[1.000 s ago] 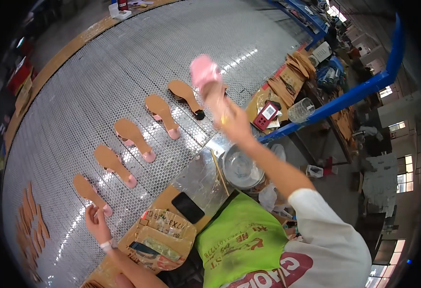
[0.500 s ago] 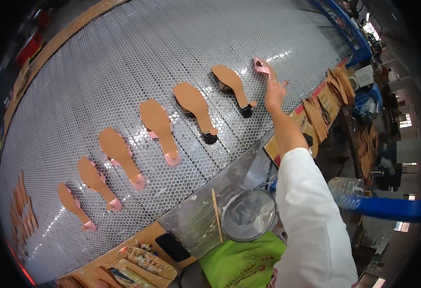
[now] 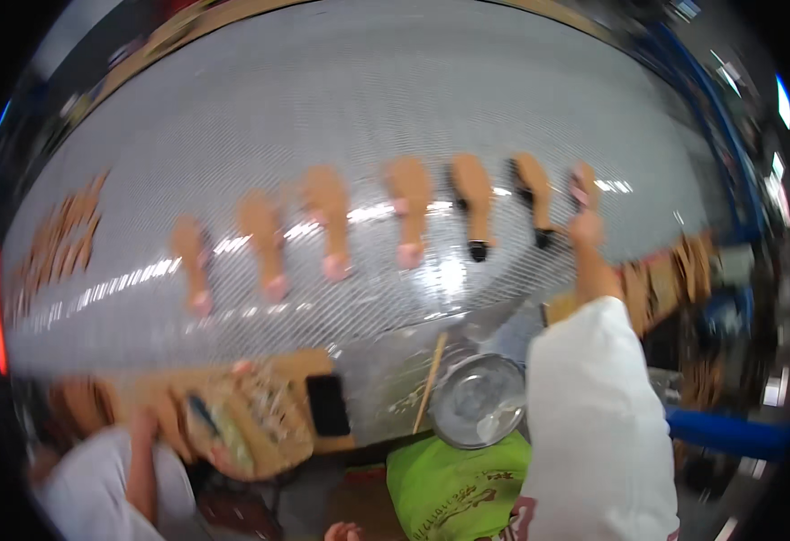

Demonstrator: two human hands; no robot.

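Note:
My right hand (image 3: 586,231) reaches over the perforated grey conveyor belt (image 3: 377,99), its fingers closed at the heel end of a sandal (image 3: 586,183) with a pink strap. Left of it, several tan-soled sandals lie spaced in a row: two with black heels, such as the nearest one (image 3: 532,185), then pink-heeled ones such as this sandal (image 3: 410,194). They lie soles up. At the lower edge only some fingertips of my left hand (image 3: 342,532) show, away from the sandals; what it holds is hidden. The whole view is smeared by motion.
In front of the belt are a round lidded tub (image 3: 479,403), a thin wooden stick (image 3: 430,383) and a black phone (image 3: 328,405). Bright green printed cloth (image 3: 458,482) hangs below. Tan sole pieces (image 3: 66,234) lie far left. A co-worker's arm (image 3: 141,469) is at lower left.
The view has turned, so the sandal row now runs nearly level. My right hand stays at the rightmost sandal. My left fingertips and the co-worker's arm have come into view.

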